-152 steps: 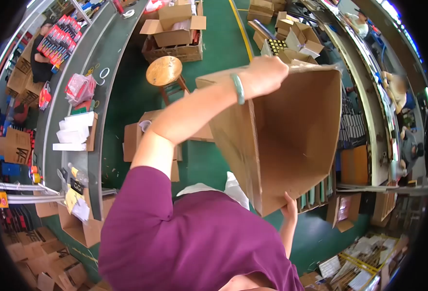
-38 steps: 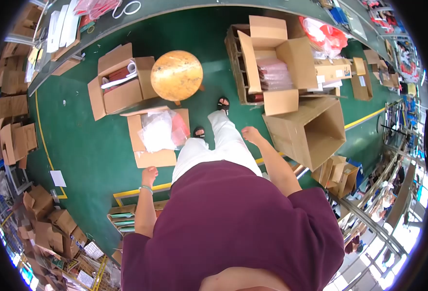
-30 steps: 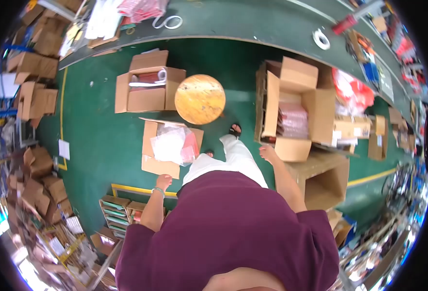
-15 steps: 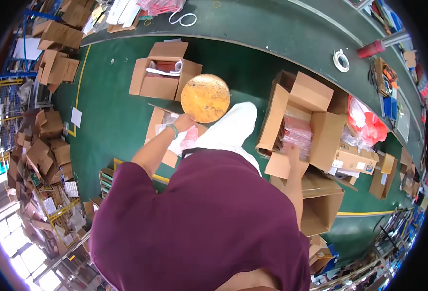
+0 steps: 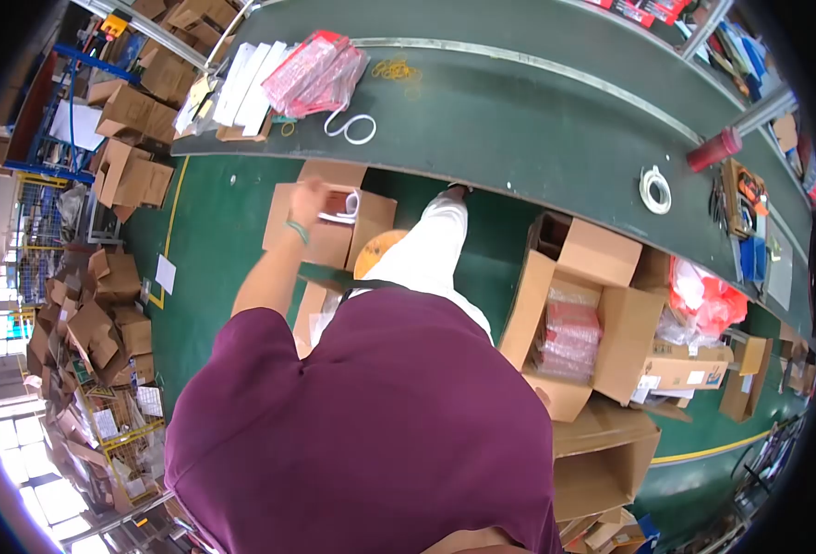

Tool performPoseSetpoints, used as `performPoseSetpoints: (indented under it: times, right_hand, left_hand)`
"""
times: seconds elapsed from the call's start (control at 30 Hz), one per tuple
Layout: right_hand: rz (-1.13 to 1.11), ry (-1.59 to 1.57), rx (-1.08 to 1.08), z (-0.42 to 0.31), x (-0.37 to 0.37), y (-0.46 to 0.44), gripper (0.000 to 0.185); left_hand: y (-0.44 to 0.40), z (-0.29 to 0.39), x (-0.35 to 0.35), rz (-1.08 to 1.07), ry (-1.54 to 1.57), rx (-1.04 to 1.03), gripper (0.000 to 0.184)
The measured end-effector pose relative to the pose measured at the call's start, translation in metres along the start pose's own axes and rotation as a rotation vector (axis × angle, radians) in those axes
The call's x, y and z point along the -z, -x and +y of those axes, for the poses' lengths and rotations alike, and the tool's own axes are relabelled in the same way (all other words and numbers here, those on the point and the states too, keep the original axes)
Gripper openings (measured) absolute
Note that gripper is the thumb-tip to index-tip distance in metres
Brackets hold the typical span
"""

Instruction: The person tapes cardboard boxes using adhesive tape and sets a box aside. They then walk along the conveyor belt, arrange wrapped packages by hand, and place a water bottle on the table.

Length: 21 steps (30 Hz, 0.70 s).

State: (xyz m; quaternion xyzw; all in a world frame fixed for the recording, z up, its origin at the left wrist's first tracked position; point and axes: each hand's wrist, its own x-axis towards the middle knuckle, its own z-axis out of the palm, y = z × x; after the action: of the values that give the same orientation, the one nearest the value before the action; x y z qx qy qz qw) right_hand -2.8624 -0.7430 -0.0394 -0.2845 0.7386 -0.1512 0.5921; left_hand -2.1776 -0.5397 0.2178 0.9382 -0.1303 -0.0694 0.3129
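Observation:
My left hand [image 5: 309, 201], smeared by motion, is over the near left edge of an open cardboard box [image 5: 308, 242] with red packs and a white rolled sheet [image 5: 348, 205] inside. Its fingers are too blurred to read. A green band circles that wrist. Of my right hand [image 5: 544, 398] only a skin-coloured sliver shows beside my shirt, at the front flap of a larger carton [image 5: 526, 309]. Inside that carton lie red packs in clear plastic [image 5: 569, 337]. The round wooden stool [image 5: 377, 252] is partly hidden by my white-trousered leg.
A dark green workbench [image 5: 509, 111] crosses ahead, bearing red plastic-wrapped packs [image 5: 311, 74], rubber bands [image 5: 397, 69] and a white coil [image 5: 654, 190]. Another open carton [image 5: 602, 471] stands at lower right. Piled cardboard boxes [image 5: 103, 323] line the left side.
My left hand has moved from beside the stool up to the box with the rolled sheet. My right hand has drawn back from the packs toward my body. The view has shifted toward the bench.

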Motion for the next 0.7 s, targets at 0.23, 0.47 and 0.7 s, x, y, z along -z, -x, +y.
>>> performPoseSetpoints:
  times: [0.23,0.47,0.7]
  right_hand:
    - [0.002,-0.128,0.731,-0.263,-0.271,0.085,0.017]
    - [-0.737,0.488,1.253,-0.473,-0.533,0.211,0.015]
    - [-0.839,0.534,1.145,-0.485,-0.589,0.223,0.014]
  left_hand:
    - [-0.232,-0.02,0.071,0.213,0.932,0.89,0.047]
    - [-0.272,0.01,0.078,-0.044,1.513,0.712,0.038]
    - [-0.281,0.014,0.079,-0.093,1.521,0.593,0.046]
